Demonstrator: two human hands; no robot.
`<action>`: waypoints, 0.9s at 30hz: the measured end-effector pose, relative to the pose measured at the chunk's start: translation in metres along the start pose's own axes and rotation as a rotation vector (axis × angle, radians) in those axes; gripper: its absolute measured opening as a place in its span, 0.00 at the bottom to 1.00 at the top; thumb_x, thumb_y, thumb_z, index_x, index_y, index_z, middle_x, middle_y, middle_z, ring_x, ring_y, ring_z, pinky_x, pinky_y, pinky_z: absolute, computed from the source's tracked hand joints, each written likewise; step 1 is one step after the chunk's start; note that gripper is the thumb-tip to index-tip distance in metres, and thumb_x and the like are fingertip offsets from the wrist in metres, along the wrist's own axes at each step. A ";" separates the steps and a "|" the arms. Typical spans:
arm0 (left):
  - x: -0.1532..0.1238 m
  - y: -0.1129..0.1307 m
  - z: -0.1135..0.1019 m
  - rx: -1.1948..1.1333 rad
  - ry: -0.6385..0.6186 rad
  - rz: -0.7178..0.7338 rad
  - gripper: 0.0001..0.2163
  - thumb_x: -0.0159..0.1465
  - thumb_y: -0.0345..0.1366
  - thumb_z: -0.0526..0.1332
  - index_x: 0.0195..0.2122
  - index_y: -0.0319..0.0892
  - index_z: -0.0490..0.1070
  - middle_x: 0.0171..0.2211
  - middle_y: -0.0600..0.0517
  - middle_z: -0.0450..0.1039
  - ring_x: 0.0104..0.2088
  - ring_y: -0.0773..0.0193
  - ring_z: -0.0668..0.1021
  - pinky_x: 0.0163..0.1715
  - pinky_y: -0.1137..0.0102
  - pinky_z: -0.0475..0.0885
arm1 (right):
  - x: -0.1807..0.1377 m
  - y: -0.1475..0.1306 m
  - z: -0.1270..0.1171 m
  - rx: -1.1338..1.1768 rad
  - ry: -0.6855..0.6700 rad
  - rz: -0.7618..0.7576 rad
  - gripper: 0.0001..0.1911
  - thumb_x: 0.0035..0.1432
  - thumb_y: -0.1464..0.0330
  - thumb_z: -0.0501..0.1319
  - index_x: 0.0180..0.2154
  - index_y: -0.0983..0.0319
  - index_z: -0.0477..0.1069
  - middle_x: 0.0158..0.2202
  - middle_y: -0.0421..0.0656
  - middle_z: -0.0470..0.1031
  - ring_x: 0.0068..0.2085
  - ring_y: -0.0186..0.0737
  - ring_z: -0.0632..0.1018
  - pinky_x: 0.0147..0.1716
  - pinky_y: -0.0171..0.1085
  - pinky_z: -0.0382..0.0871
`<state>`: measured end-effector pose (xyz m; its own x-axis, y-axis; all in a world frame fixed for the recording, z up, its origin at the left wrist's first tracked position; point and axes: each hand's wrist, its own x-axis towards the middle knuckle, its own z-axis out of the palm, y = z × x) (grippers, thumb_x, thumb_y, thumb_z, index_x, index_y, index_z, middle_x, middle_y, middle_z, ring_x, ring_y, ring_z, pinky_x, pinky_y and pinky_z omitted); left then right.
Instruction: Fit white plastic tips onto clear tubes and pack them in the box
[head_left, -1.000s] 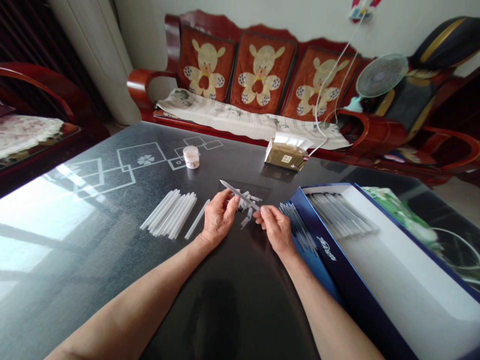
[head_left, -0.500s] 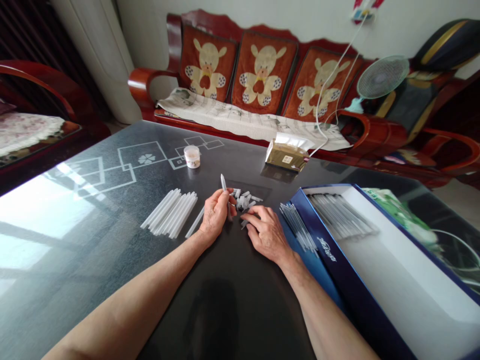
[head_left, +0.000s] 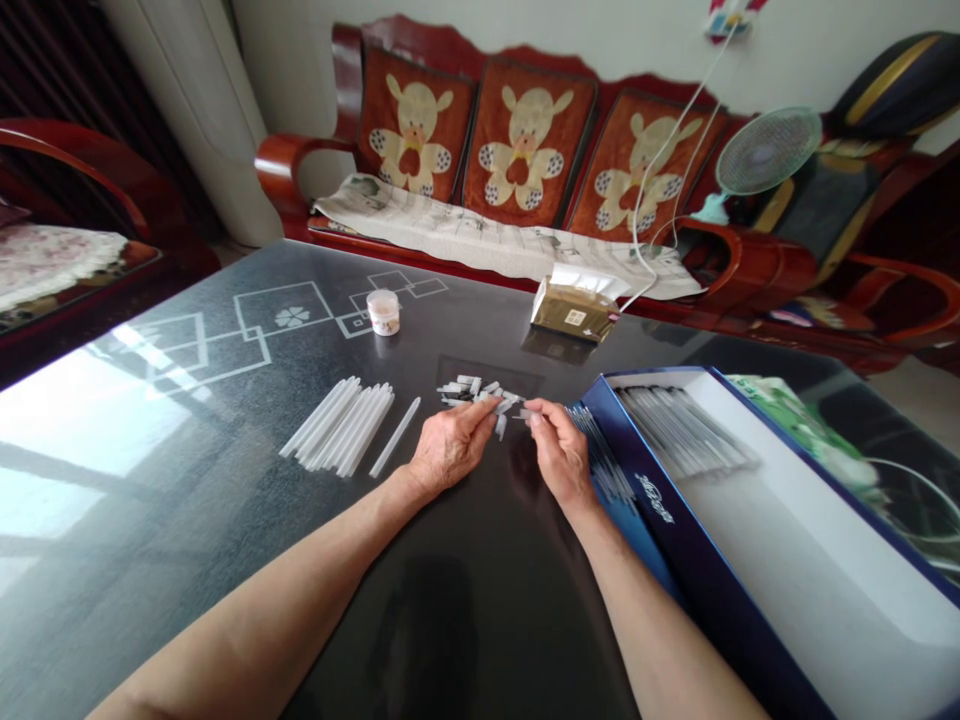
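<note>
My left hand (head_left: 452, 445) is closed around a pen, mostly hidden by the fingers; its narrow end seems to point right, over a pile of small white and clear pen caps (head_left: 470, 384). Close by on the right, my right hand (head_left: 561, 450) pinches a small whitish piece, apparently a pen cap, between thumb and fingertips. One white pen barrel (head_left: 395, 437) lies alone just left of my left hand. Farther left is a row of several white pen barrels (head_left: 337, 425). Thin pen refills (head_left: 606, 460) lie beside my right hand, partly covered by it.
A long blue box (head_left: 750, 540) with a white inside holds more thin refills (head_left: 686, 432) at the right. Behind it lies a green and white plastic bag (head_left: 802, 425). A small lidded tub (head_left: 384, 314) and a tissue pack (head_left: 574, 308) stand farther back on the dark table (head_left: 225, 480).
My left hand has tipped the pen from upright to pointing right. My right hand has moved right from the cap pile and now pinches a small piece.
</note>
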<state>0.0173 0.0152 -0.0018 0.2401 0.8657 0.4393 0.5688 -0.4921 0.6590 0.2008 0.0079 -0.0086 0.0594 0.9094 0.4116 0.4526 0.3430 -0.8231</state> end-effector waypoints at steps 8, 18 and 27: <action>-0.005 0.003 0.002 0.242 -0.138 0.070 0.17 0.68 0.39 0.51 0.55 0.46 0.69 0.36 0.48 0.78 0.34 0.63 0.80 0.32 0.75 0.71 | 0.002 0.002 -0.003 0.153 0.028 0.088 0.13 0.62 0.62 0.54 0.42 0.59 0.73 0.42 0.43 0.73 0.37 0.37 0.75 0.36 0.37 0.71; -0.005 0.008 -0.002 0.255 -0.204 0.058 0.16 0.69 0.39 0.50 0.54 0.46 0.70 0.37 0.49 0.78 0.35 0.62 0.80 0.34 0.72 0.72 | -0.001 -0.002 -0.003 0.147 -0.096 0.054 0.14 0.62 0.61 0.55 0.44 0.58 0.74 0.45 0.44 0.75 0.40 0.39 0.76 0.38 0.38 0.72; 0.000 0.006 -0.007 0.140 -0.243 0.029 0.14 0.69 0.39 0.49 0.45 0.43 0.74 0.32 0.48 0.78 0.32 0.62 0.80 0.32 0.72 0.69 | 0.000 -0.002 0.000 0.474 -0.146 0.194 0.16 0.61 0.60 0.58 0.48 0.57 0.71 0.48 0.45 0.78 0.43 0.41 0.77 0.37 0.38 0.72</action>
<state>0.0152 0.0116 0.0059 0.4300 0.8561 0.2867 0.6576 -0.5146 0.5503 0.1994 0.0070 -0.0073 -0.0377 0.9785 0.2028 -0.0082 0.2027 -0.9792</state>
